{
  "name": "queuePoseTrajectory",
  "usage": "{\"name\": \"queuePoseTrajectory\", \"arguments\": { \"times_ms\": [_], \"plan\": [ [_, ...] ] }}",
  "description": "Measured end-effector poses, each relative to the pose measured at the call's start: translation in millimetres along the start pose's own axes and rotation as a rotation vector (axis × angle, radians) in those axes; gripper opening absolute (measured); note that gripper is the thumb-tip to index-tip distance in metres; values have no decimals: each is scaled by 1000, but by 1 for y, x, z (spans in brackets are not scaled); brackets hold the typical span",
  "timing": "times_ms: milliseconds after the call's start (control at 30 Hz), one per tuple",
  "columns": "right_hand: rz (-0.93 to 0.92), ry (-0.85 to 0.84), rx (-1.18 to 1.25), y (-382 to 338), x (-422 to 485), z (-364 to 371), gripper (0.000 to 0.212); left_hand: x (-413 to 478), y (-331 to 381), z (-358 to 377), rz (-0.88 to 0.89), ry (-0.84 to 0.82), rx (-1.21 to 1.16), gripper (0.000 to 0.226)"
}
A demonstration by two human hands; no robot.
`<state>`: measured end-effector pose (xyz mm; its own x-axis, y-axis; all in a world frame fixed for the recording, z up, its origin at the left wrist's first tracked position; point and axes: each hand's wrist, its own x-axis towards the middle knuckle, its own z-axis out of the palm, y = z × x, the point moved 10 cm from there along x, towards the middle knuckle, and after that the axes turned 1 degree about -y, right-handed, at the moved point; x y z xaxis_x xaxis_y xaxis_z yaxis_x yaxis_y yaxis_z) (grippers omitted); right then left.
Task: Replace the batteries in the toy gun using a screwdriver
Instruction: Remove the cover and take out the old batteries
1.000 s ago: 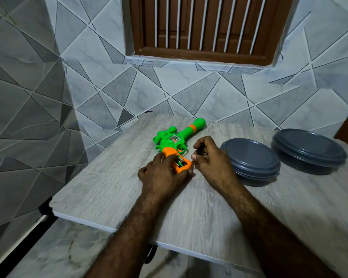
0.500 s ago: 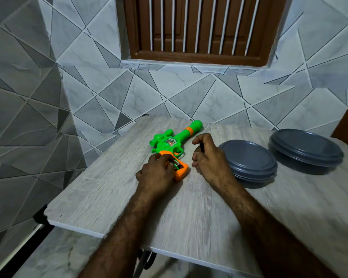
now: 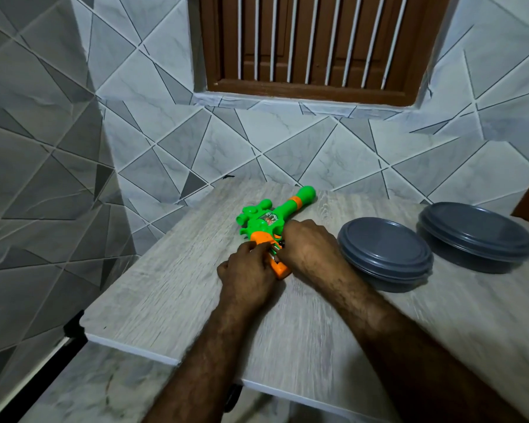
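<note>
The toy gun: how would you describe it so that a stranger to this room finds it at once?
Below the barred wooden window stands a pale wood-grain table. The toy gun lies on it, left of two grey lidded bowls, with the left hand and right hand at its grip. Alone there it is bright: green body, orange grip.

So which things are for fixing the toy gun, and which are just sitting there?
For the job: toy gun, left hand holding its orange grip, right hand at the grip too.
Just lying about: nearer grey lidded bowl, farther grey lidded bowl.
</note>
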<state>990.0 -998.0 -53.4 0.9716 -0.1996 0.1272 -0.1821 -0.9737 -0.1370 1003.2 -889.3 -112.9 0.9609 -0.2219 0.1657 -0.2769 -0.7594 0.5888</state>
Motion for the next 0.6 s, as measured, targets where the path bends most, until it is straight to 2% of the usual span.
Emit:
{"name": "queuePoseTrajectory", "arguments": {
  "times_ms": [200, 333, 433, 500, 567, 600],
  "plan": [
    [39, 16, -4, -5, 3, 1, 36, 2, -3, 1, -1, 5, -20, 70],
    [119, -45, 83, 2, 8, 6, 44, 3, -4, 0, 3, 17, -41, 66],
    [151, -65, 152, 11, 12, 8, 43, 3, -5, 1, 2, 29, -27, 54],
    [163, -50, 221, 18, 13, 4, 34, 5, -6, 0, 4, 57, -21, 42],
    [153, -34, 345, 26, 16, 0, 14, 6, -7, 1, 2, 76, -17, 40],
    [132, -17, 428, 29, 18, -1, 17, 6, -8, 1, 2, 80, -16, 40]
  ]
}}
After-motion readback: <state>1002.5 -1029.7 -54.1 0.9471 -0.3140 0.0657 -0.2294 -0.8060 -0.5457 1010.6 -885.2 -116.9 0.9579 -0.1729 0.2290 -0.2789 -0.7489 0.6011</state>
